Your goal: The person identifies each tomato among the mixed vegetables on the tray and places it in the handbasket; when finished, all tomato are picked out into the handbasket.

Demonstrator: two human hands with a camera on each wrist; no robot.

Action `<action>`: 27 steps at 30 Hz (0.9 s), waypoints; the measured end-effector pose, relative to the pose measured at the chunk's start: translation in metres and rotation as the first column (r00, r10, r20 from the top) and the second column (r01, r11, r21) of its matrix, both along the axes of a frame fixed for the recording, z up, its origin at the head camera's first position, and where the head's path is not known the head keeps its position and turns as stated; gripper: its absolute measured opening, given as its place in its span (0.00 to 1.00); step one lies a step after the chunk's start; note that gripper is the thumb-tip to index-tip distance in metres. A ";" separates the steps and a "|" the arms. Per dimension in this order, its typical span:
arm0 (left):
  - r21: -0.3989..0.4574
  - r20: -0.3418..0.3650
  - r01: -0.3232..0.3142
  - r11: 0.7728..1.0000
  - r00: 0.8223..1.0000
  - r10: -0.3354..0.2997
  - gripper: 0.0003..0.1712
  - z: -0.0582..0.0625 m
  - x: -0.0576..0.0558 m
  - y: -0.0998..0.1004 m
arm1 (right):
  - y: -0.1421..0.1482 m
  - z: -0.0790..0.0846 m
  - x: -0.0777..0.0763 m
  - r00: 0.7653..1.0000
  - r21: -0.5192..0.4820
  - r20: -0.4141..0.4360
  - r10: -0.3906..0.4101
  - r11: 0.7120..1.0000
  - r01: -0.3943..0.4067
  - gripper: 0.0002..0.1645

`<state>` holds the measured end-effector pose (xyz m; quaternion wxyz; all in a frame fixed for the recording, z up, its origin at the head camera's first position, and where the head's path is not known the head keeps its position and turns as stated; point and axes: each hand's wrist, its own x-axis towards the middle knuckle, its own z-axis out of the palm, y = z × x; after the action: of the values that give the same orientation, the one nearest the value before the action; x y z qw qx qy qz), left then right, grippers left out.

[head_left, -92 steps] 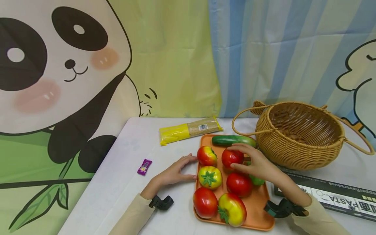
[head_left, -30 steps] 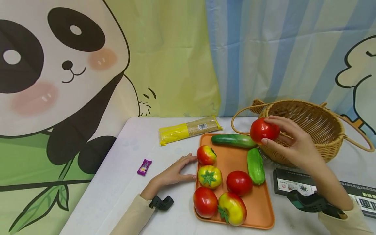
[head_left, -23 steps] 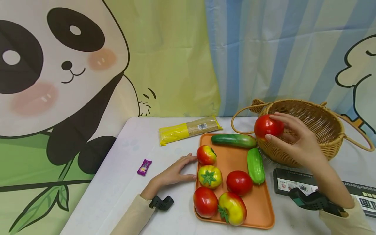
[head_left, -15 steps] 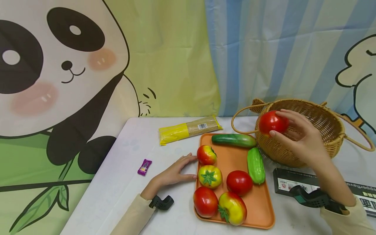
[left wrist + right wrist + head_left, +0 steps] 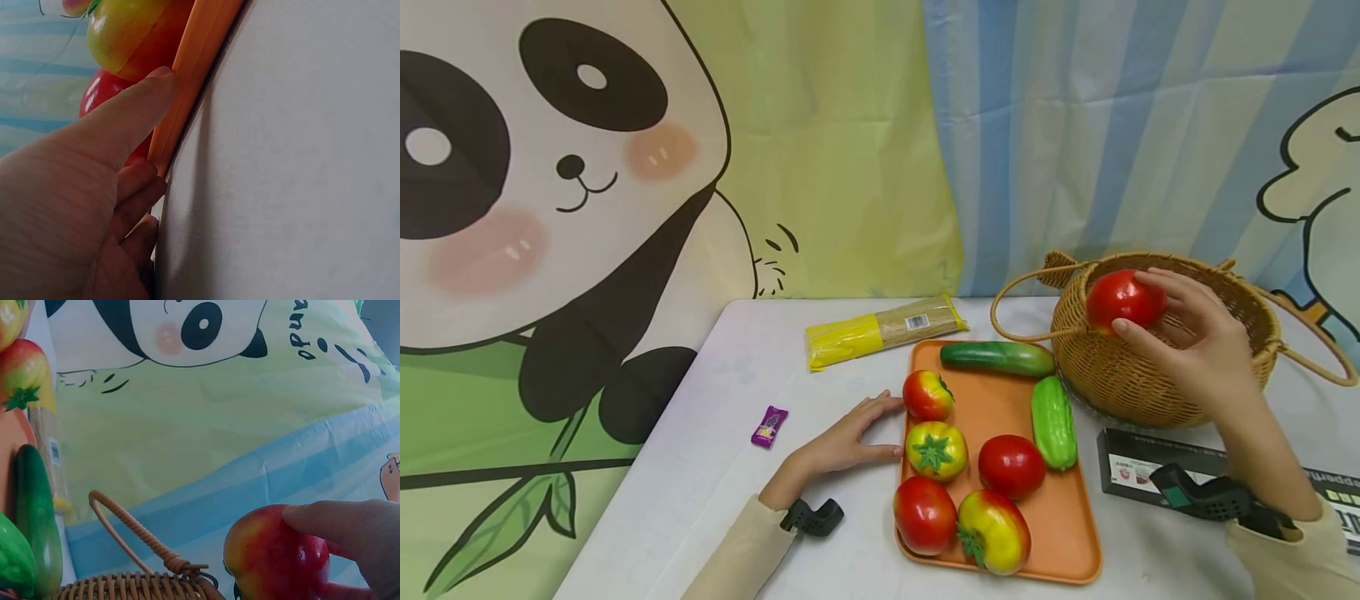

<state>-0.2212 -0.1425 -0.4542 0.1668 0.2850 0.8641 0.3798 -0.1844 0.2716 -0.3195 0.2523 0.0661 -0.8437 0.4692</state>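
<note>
My right hand (image 5: 1210, 354) pinches a red tomato (image 5: 1120, 302) between thumb and fingers, over the near-left rim of the wicker basket (image 5: 1135, 387). In the right wrist view this tomato (image 5: 269, 550) has a yellowish side and a bit of green at its lower left. My left hand (image 5: 846, 437) lies at the left edge of the orange tray (image 5: 1063, 533), fingers loosely bent. The left wrist view has its thumb touching the tray rim (image 5: 197, 65). On the tray are several tomatoes (image 5: 1011, 467), a dark green cucumber (image 5: 996, 358) and a bright green vegetable (image 5: 1054, 425).
A yellow pasta packet (image 5: 883, 333) lies behind the tray. A black pasta box (image 5: 1131, 467) is in front of the basket, partly behind my right forearm. One basket handle (image 5: 1000, 312) sticks out to the left. A purple wrapped candy (image 5: 769, 427) lies left.
My right hand has picked the tomato up from the tray and carried it right, to above the basket's rim. It has lately drifted further right and up. The left hand stays put.
</note>
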 end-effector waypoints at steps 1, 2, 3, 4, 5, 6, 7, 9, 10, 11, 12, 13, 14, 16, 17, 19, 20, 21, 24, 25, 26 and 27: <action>-0.001 0.000 0.000 1.000 1.000 0.000 0.41 0.000 0.000 0.000 | 0.002 0.000 -0.001 1.000 -0.005 0.000 -0.005 1.000 0.005 0.36; -0.003 0.000 0.000 1.000 1.000 0.000 0.41 0.000 0.000 0.000 | 0.003 -0.001 -0.001 1.000 -0.009 0.000 -0.010 1.000 0.010 0.36; -0.005 0.001 0.000 1.000 1.000 0.000 0.41 0.000 0.000 0.000 | 0.004 -0.001 -0.002 1.000 -0.007 -0.003 -0.020 1.000 0.020 0.36; -0.007 0.002 -0.001 1.000 1.000 0.001 0.41 -0.001 -0.001 0.000 | 0.006 -0.001 -0.003 1.000 -0.006 -0.004 -0.029 1.000 0.029 0.35; -0.009 0.004 -0.003 1.000 1.000 0.003 0.41 -0.001 -0.001 -0.001 | 0.007 -0.001 -0.004 0.999 -0.003 -0.007 -0.039 0.999 0.039 0.35; -0.010 0.006 -0.003 1.000 1.000 0.004 0.41 -0.001 -0.001 -0.001 | 0.009 -0.002 -0.005 0.999 -0.001 -0.007 -0.049 0.999 0.049 0.35; -0.009 0.007 -0.005 1.000 1.000 0.005 0.41 -0.001 -0.001 -0.001 | 0.011 -0.002 -0.006 0.998 0.008 -0.004 -0.062 0.998 0.062 0.35; -0.006 0.008 -0.009 1.000 1.000 0.009 0.41 0.000 -0.001 -0.001 | 0.014 -0.004 -0.009 0.997 0.031 0.003 -0.083 0.996 0.083 0.35; -0.003 0.008 -0.011 1.000 1.000 0.011 0.41 0.000 -0.001 -0.001 | 0.016 -0.005 -0.011 0.996 0.039 0.007 -0.088 0.995 0.088 0.34; 0.001 0.009 -0.014 1.000 1.000 0.014 0.41 0.000 -0.001 -0.001 | 0.017 -0.007 -0.013 0.996 0.049 0.011 -0.093 0.994 0.093 0.34; 0.005 0.009 -0.014 1.000 1.000 0.014 0.41 -0.001 -0.001 -0.001 | 0.019 -0.008 -0.014 0.995 0.062 0.019 -0.098 0.993 0.097 0.34; 0.008 0.011 -0.013 1.000 1.000 0.013 0.41 -0.001 0.000 -0.001 | 0.021 -0.009 -0.015 0.994 0.076 0.025 -0.105 0.992 0.103 0.34; 0.007 0.014 -0.010 1.000 1.000 0.010 0.41 -0.001 0.000 -0.001 | 0.022 -0.010 -0.015 0.993 0.087 0.034 -0.109 0.991 0.106 0.34; 0.006 0.021 -0.003 1.000 1.000 0.003 0.41 -0.002 0.001 -0.001 | 0.026 -0.012 -0.016 0.993 0.107 0.050 -0.109 0.989 0.103 0.34; 0.005 0.023 0.000 1.000 1.000 0.000 0.41 -0.002 0.002 -0.001 | 0.027 -0.012 -0.016 0.992 0.121 0.063 -0.113 0.987 0.105 0.34; 0.003 0.023 0.004 1.000 1.000 -0.004 0.41 -0.003 0.002 -0.001 | 0.030 -0.011 -0.017 0.991 0.149 0.085 -0.105 0.985 0.092 0.34; 0.001 0.021 0.002 1.000 1.000 -0.002 0.41 -0.003 0.002 -0.001 | 0.032 -0.010 -0.017 0.990 0.162 0.099 -0.099 0.983 0.083 0.34; 0.002 0.018 0.001 1.000 1.000 -0.001 0.41 -0.003 0.002 -0.001 | 0.033 -0.008 -0.018 0.989 0.178 0.116 -0.095 0.981 0.074 0.34; 0.001 0.011 -0.004 1.000 1.000 0.004 0.41 -0.003 0.001 -0.001 | 0.036 -0.005 -0.022 0.982 0.218 0.172 -0.079 0.975 0.040 0.35; 0.001 0.010 -0.003 1.000 1.000 0.003 0.41 -0.002 0.000 -0.001 | 0.037 -0.004 -0.023 0.979 0.230 0.188 -0.075 0.973 0.030 0.36; -0.001 0.009 -0.002 1.000 1.000 0.002 0.41 -0.002 0.000 -0.001 | 0.037 -0.004 -0.024 0.977 0.241 0.200 -0.070 0.970 0.020 0.36; 0.000 0.008 -0.001 1.000 1.000 0.001 0.41 -0.002 0.000 -0.001 | 0.038 -0.004 -0.026 0.975 0.246 0.213 -0.062 0.969 0.008 0.37</action>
<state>-0.2216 -0.1435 -0.4560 0.1703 0.2829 0.8637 0.3809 -0.2105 0.3097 -0.3231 0.1561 0.0296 -0.9186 0.3617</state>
